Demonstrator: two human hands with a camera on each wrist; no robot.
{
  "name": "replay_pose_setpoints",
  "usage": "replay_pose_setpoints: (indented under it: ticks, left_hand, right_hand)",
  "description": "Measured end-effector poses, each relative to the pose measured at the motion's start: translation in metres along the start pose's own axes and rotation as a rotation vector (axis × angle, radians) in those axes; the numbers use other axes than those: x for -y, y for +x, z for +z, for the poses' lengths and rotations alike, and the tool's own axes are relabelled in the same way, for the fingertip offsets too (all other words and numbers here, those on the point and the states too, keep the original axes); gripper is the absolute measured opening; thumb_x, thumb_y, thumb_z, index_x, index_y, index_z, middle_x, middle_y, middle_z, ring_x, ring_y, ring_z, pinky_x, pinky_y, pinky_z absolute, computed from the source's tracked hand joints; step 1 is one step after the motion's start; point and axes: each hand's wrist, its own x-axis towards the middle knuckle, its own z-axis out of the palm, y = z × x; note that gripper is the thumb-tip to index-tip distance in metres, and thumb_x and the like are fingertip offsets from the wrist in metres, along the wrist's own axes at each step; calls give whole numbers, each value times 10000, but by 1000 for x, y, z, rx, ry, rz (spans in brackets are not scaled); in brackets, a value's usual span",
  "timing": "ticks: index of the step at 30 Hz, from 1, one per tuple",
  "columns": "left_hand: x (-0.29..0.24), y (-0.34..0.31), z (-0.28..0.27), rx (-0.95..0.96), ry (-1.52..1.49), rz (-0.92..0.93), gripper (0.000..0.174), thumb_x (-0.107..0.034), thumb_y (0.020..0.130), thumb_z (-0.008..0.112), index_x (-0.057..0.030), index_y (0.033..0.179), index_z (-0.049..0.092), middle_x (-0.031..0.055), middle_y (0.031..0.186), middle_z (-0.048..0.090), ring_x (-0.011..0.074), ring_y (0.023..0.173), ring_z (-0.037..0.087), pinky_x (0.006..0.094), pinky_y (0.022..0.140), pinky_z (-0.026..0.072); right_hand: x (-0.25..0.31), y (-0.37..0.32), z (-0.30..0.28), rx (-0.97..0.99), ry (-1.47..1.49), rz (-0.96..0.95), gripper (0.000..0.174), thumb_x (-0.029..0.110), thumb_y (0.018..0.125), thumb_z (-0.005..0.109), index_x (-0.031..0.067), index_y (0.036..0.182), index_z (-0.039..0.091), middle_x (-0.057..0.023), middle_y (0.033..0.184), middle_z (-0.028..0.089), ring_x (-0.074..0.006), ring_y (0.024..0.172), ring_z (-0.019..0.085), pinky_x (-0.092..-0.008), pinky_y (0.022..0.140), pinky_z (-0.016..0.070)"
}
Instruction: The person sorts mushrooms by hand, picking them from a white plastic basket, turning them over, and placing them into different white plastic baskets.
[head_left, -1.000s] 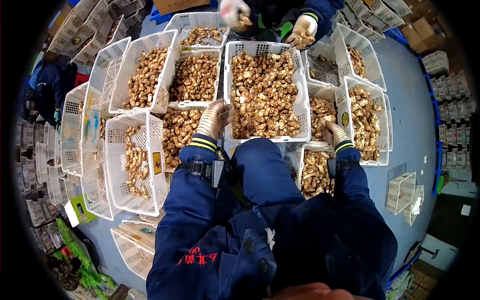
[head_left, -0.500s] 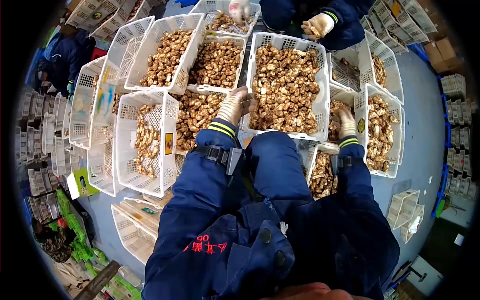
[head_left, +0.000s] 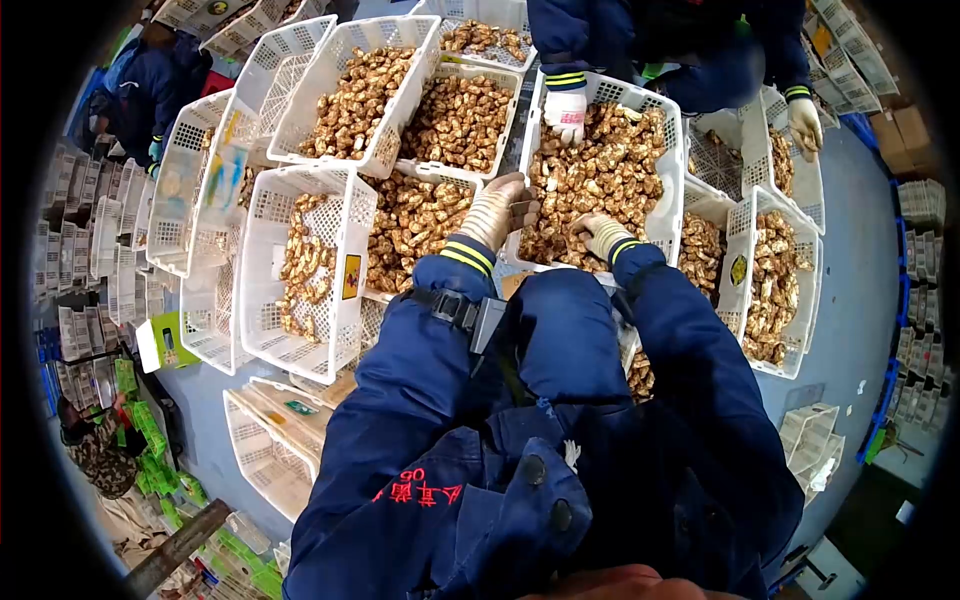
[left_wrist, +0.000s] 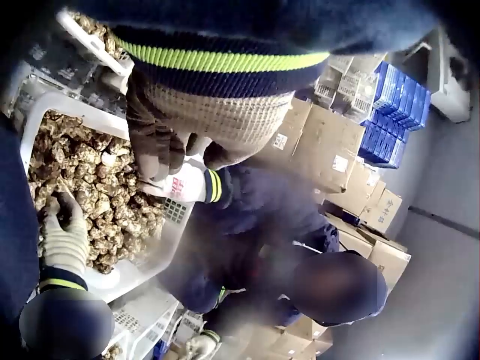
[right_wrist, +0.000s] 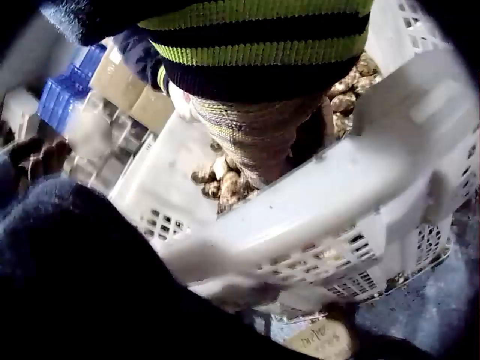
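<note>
A white plastic basket (head_left: 672, 180) filled with brown-and-white mushrooms (head_left: 610, 170) stands in front of my knees. My left hand (head_left: 500, 212), in a knitted glove with a dark palm side, hangs by the basket's left rim with its fingers loosely bent and nothing in them. Inside the near part of the basket, my gloved right hand (head_left: 604, 236) reaches down onto the mushrooms, thumb and fingers apart in the left wrist view. The right wrist view hides its fingertips behind the basket rim (right_wrist: 300, 202). Another person's gloved hand (head_left: 566, 115) touches mushrooms at the far left corner.
More white baskets of mushrooms stand left (head_left: 310, 270) and right (head_left: 770, 280), some stacked or tilted. Opposite sits the other person, whose second gloved hand (head_left: 805, 128) is over the right-hand baskets. Cardboard boxes (left_wrist: 322, 146) and blue crates (left_wrist: 394, 97) stand behind.
My right hand has moved from the smaller basket on the right into the central basket. The other person's hand has come from the far left basket into the central one. The head view has shifted.
</note>
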Motion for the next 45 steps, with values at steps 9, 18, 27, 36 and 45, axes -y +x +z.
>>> replay_pose_setpoints:
  ticks: [9,18,27,36,45]
  left_hand:
    - [23,8,9,57,-25,-202,582,-398,856,602,-124,1331,408,98,1137,572,249,1071,548,429,898,454]
    - [14,-2,12,34,-234,-251,206,-147,828,662,-61,1012,625,76,1003,609,178,953,588,267,766,554]
    - [11,5,10,55,-203,-162,205,-224,854,618,-65,982,610,33,839,620,197,870,616,308,770,523]
    - [15,7,12,109,-201,-80,327,-78,820,558,-3,1138,537,46,809,587,179,774,596,285,648,521]
    - [14,10,10,107,-57,-80,337,-128,841,571,-30,1163,549,77,952,619,147,698,573,276,613,495]
  right_hand:
    - [23,-60,-74,-87,1394,166,463,169,828,656,-12,1229,513,-112,1117,605,-169,935,592,-290,802,489]
    - [24,2,-51,146,70,55,409,158,846,545,93,1250,526,-161,1247,551,-313,1133,534,-369,959,432]
    - [44,34,-27,408,-399,176,326,116,872,516,108,1195,559,-135,1212,551,-305,1044,600,-418,788,528]
    - [29,4,-27,81,-414,241,227,122,780,585,87,983,679,-143,1068,631,-290,1000,612,-406,828,498]
    - [4,-53,-25,-163,615,393,628,303,785,678,12,1300,465,-196,1207,576,-275,1097,572,-333,924,448]
